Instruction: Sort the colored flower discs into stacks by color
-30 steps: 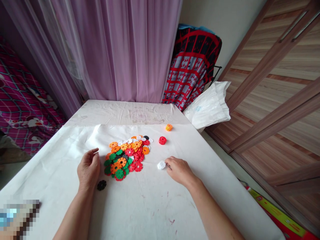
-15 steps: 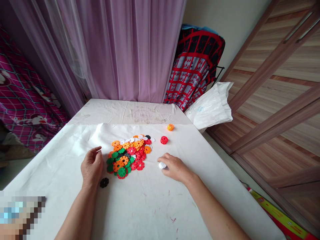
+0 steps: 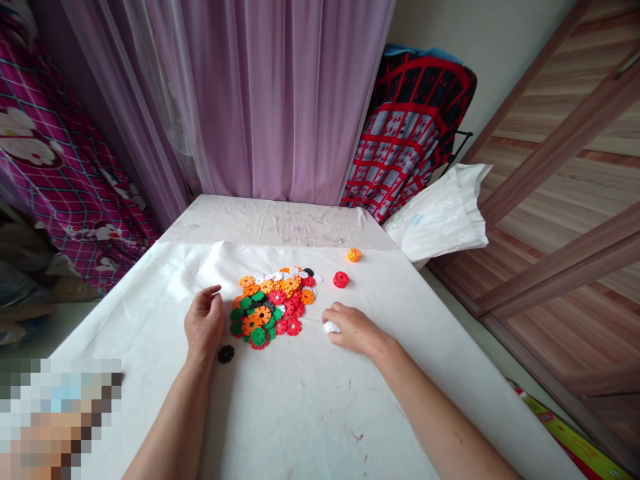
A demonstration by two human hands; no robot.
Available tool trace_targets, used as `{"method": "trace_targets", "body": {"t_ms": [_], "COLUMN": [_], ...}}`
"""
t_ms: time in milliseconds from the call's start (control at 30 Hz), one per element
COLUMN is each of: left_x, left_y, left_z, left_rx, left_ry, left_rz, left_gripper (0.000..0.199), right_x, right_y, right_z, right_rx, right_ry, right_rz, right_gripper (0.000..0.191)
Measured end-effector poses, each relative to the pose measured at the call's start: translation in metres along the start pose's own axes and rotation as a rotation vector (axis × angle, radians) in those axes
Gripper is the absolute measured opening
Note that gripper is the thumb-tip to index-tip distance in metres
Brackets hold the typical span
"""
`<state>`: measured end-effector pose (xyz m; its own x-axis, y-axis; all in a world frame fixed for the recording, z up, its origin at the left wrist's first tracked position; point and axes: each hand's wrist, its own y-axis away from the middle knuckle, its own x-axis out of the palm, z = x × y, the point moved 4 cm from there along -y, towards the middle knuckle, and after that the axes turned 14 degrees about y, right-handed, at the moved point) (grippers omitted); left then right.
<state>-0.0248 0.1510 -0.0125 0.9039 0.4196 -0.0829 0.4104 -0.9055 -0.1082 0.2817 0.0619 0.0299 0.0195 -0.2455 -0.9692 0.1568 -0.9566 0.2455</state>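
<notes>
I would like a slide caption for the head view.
Right grip around a white stack; left grip beside a pile of colourful notched discs.

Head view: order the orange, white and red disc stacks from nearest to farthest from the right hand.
1. White disc stack, held in the right hand.
2. Red disc stack, beyond the right hand.
3. Orange disc stack, farther back than red.

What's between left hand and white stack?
The multicoloured pile of notched discs: the head view shows it between the left hand and the white stack at the right hand.
</notes>
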Motion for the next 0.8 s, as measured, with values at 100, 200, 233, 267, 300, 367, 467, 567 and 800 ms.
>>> {"method": "trace_targets", "body": {"t_ms": [100, 200, 233, 267, 300, 367, 467, 567, 800], "left_x": [0.000, -0.001, -0.001, -0.001, -0.001, 0.000, 0.000, 0.000, 0.000], "left_y": [0.000, 0.000, 0.000, 0.000, 0.000, 0.001, 0.001, 0.002, 0.001], "left_z": [0.000, -0.002, -0.002, -0.003, -0.003, -0.003, -0.004, -0.006, -0.002], "left_rx": [0.005, 0.006, 0.006, 0.006, 0.004, -0.002, -0.008, -0.010, 0.000], "left_ry": [0.016, 0.019, 0.022, 0.026, 0.029, 0.031, 0.024, 0.019, 0.024], "left_rz": [-0.003, -0.021, -0.026, -0.028, -0.029, -0.028, -0.028, -0.024, -0.022], "left_gripper": [0.040, 0.040, 0.040, 0.040, 0.040, 0.039, 0.039, 0.039, 0.040], "right_x": [-0.004, -0.001, 0.002, 0.005, 0.008, 0.012, 0.014, 0.011, 0.002], "right_y": [0.005, 0.011, 0.012, 0.014, 0.015, 0.017, 0.017, 0.014, 0.009], "right_z": [-0.001, -0.007, -0.009, -0.011, -0.013, -0.015, -0.013, -0.011, -0.006], "right_rx": [0.042, 0.081, 0.089, 0.096, 0.106, 0.126, 0.127, 0.112, 0.083], "right_ry": [-0.010, -0.084, -0.116, -0.146, -0.172, -0.213, -0.231, -0.209, -0.135], "right_rz": [0.002, -0.034, -0.047, -0.059, -0.071, -0.097, -0.117, -0.110, -0.074], "right_gripper": [0.037, 0.045, 0.045, 0.044, 0.043, 0.040, 0.037, 0.036, 0.034]}}
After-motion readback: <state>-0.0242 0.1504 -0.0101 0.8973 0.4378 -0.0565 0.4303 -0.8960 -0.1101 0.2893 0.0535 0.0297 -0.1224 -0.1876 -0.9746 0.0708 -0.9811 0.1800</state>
